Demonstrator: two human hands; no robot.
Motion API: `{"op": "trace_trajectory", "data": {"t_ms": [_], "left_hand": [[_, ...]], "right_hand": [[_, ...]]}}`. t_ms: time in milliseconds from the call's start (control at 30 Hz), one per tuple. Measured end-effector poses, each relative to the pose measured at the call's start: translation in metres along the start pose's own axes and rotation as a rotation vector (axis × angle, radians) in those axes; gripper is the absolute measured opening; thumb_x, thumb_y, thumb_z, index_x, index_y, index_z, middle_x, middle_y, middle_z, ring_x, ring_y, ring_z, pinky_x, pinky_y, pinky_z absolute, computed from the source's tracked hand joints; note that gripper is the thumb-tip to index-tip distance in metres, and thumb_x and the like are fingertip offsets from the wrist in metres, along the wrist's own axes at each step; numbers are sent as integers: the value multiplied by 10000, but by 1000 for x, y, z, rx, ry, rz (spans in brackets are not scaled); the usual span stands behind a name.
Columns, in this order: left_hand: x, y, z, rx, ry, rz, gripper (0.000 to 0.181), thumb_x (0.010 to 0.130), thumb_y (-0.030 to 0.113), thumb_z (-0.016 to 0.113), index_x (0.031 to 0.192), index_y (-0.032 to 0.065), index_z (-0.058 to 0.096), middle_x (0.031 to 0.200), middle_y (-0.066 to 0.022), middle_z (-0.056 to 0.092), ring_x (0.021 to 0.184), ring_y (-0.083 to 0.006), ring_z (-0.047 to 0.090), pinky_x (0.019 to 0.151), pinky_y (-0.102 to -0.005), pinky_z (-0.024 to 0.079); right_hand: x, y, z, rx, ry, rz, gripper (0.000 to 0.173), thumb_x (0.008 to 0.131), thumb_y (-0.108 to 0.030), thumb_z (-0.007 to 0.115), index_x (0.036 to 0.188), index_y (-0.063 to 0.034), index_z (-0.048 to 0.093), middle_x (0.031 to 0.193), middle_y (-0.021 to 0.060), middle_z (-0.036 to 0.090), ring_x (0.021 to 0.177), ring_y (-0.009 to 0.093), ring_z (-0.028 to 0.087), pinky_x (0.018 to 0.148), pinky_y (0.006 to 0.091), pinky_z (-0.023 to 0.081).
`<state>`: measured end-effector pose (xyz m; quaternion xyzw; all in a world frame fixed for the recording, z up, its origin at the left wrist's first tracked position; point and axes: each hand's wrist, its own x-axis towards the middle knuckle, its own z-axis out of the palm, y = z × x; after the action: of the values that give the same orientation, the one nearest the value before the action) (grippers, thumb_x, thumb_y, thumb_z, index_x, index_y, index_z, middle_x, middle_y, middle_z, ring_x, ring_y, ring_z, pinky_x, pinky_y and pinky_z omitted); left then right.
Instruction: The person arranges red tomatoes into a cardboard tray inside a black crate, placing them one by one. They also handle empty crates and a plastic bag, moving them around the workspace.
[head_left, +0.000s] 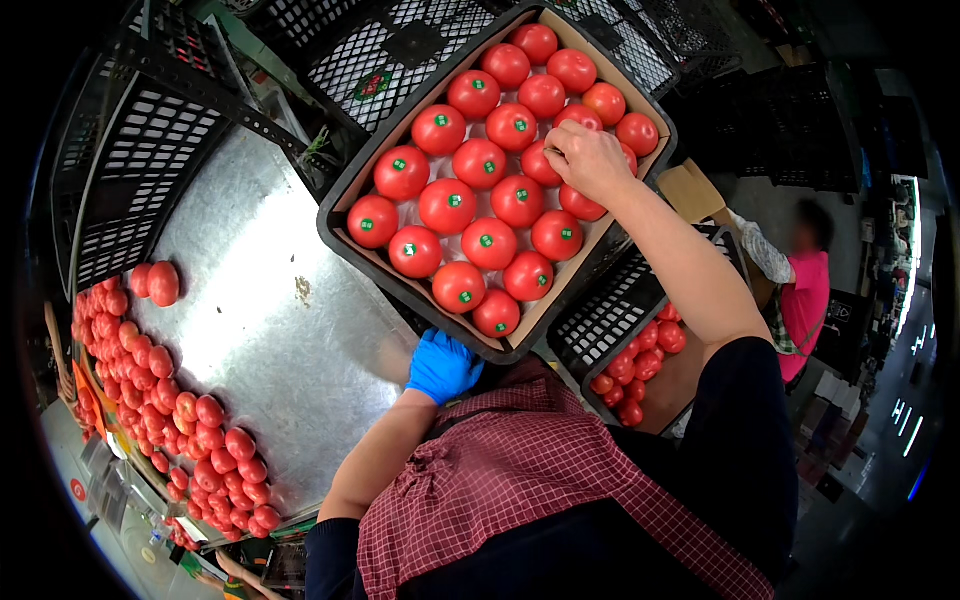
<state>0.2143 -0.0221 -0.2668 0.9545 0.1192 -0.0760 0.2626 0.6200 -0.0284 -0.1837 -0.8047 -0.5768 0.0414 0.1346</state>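
In front of me a black plastic crate (346, 276) lined with cardboard holds rows of red tomatoes (448, 206). Many of them bear a small green sticker (486, 241); on those towards the far end and right side no sticker shows. My right hand (589, 159), bare, is over the right part of the crate. Its thumb and bent fingers meet at one tomato (538, 165); whether a small thing is pinched between them is unclear. My left hand (444, 367), in a blue glove, is curled against the crate's near edge, its fingertips hidden.
Many loose tomatoes (206, 442) lie along the left of a metal table (300, 360). A black basket (142, 165) stands at its far left. To my right, another crate (600, 322) holds tomatoes. A person in pink (806, 300) is farther right. More empty crates (397, 52) sit beyond.
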Motion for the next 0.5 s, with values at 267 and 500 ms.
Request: {"op": "trace_trajectory", "data": {"t_ms": [267, 500], "left_hand": [[-1, 1, 1, 52, -1, 8, 523, 788, 430, 691, 1244, 174, 669, 1258, -113, 637, 1188, -328, 574, 1016, -487, 434], [-1, 2, 2, 40, 21, 7, 517, 787, 427, 694, 1233, 167, 670, 1272, -111, 636, 1193, -327, 572, 1030, -489, 422]], "right_hand": [[-51, 14, -39, 187, 29, 90, 86, 854, -160, 722, 891, -93, 684, 900, 72, 673, 778, 315, 673, 694, 423, 557], [-77, 6, -35, -55, 19, -51, 136, 841, -196, 736, 893, -95, 661, 878, 65, 618, 771, 310, 679, 658, 428, 560]]}}
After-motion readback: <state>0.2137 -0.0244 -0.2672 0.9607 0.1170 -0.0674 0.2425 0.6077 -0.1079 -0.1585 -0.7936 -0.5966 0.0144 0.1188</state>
